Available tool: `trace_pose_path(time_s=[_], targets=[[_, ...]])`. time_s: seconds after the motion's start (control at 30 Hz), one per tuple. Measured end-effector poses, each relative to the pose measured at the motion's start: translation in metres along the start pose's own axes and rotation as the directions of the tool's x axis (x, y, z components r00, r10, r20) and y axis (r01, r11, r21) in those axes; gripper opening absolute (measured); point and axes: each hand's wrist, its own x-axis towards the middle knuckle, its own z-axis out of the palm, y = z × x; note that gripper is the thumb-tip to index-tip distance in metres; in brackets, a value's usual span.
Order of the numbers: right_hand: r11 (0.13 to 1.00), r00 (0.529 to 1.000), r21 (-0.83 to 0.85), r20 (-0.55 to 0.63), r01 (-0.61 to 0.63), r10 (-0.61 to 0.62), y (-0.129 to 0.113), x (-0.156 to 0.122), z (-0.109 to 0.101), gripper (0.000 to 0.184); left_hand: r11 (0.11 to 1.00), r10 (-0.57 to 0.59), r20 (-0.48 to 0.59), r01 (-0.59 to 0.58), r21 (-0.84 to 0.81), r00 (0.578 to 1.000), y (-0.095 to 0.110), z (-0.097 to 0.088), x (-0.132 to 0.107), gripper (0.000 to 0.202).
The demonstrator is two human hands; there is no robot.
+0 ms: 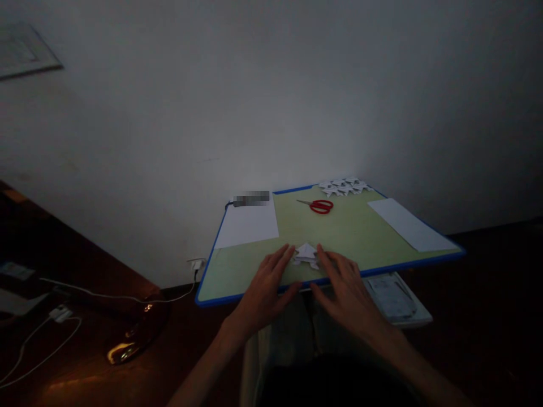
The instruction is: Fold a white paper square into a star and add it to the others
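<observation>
A small folded white paper frog point(306, 254) lies on the green tabletop point(292, 220), close to its front edge. My left hand point(268, 285) rests beside it on the left, fingers stretched out and thumb apart at the table edge. On the other side, my right hand point(345, 285) is open too, its index fingertip at the frog's right side. Whether either fingertip presses on the paper I cannot tell. Farther back lie red-handled scissors point(321, 206), their blades pointing left. Several similar folded paper frogs point(345, 186) sit in rows at the back right corner.
White paper sheets point(250, 226) lie at the left, with a dark, pixelated object point(252, 198) on their far edge. Another white sheet point(409, 225) is at the right. An open drawer point(394, 299) juts out below the tabletop. A white cable point(123, 297) runs to a wall socket point(196, 264).
</observation>
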Motion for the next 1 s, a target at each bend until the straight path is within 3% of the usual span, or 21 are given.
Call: trace_pose_path(time_s=[0.1, 0.23, 0.47, 0.73, 0.87, 1.0], targets=[[0.997, 0.998, 0.060, -0.014, -0.053, 0.054, 0.002, 0.007, -0.004, 0.078, 0.996, -0.079, -0.029, 0.078, -0.035, 0.996, -0.002, -0.002, 0.005, 0.064], [0.992, 0.995, 0.085, -0.022, -0.092, 0.094, 0.009, 0.019, -0.007, 0.045, 0.997, -0.079, -0.018, 0.078, -0.002, 0.997, -0.006, 0.001, 0.020, 0.038], [0.995, 0.994, 0.052, 0.060, -0.090, 0.087, 0.019, 0.035, 0.001, 0.028, 0.990, -0.137, -0.045, 0.135, -0.048, 0.990, -0.012, 0.016, 0.042, 0.039], [0.994, 0.998, 0.113, 0.056, -0.009, 0.003, 0.035, 0.043, 0.001, 0.024, 0.959, -0.192, -0.108, 0.164, -0.230, 0.975, -0.018, 0.021, 0.034, 0.041], [0.992, 0.999, 0.119, -0.017, 0.042, -0.040, 0.020, 0.030, 0.001, 0.029, 0.914, -0.316, -0.225, 0.233, -0.331, 0.921, -0.020, 0.013, 0.023, 0.027], [0.998, 0.998, -0.023, 0.039, 0.053, -0.052, 0.001, 0.020, 0.005, 0.039, 0.871, -0.419, -0.302, 0.285, -0.401, 0.856, -0.021, 0.009, 0.020, 0.019]])
